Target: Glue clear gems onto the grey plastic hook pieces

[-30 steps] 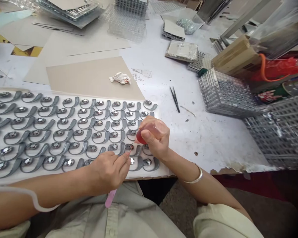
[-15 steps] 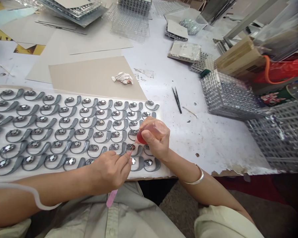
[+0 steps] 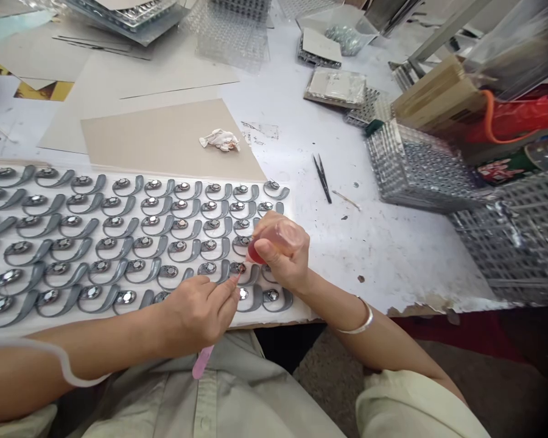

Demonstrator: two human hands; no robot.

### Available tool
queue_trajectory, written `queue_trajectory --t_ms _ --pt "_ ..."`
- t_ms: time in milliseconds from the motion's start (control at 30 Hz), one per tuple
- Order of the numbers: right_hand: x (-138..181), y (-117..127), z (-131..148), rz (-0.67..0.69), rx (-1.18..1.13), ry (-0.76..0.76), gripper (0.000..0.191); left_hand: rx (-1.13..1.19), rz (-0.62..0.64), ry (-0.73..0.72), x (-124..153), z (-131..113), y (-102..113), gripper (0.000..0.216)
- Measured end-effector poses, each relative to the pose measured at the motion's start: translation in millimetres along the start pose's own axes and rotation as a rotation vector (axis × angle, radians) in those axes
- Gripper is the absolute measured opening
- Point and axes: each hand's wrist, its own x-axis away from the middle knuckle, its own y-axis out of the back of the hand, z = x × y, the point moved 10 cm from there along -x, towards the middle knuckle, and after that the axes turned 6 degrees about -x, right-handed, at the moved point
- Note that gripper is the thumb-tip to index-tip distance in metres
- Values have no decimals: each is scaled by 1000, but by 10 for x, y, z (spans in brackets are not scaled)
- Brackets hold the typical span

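My left hand [image 3: 201,313] is closed around a thin pink stick-like tool [image 3: 203,363]; its flat end sticks out below the palm. The tool's other end is at a grey curved piece with a round stone setting [image 3: 238,268] near the front right of the tray sheet. My right hand [image 3: 285,255] grips a clear squeeze bottle [image 3: 281,236] with red liquid, tilted nozzle down beside that same piece. Whether the nozzle touches it, I cannot tell. Rows of similar grey pieces [image 3: 114,225] with shiny stones lie on the white sheet [image 3: 301,304].
Black tweezers [image 3: 321,178] and a cotton swab [image 3: 347,199] lie to the right. A crumpled tissue [image 3: 220,140] rests on grey card [image 3: 155,131] behind the rows. Stacked clear trays [image 3: 420,164] and a cardboard box [image 3: 438,91] stand at the right.
The whole view has shifted slightly, with the table things a little further left and up. Both hands keep their grips at the same piece.
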Motion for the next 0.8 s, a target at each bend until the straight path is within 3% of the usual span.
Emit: queue_trajectory --t_ms 333,800 --pt "-15 5 119 1 62 87 25 140 -26 81 31 151 -4 11" --pt "7 -43 247 46 105 171 22 428 -37 230 33 442 -24 17"
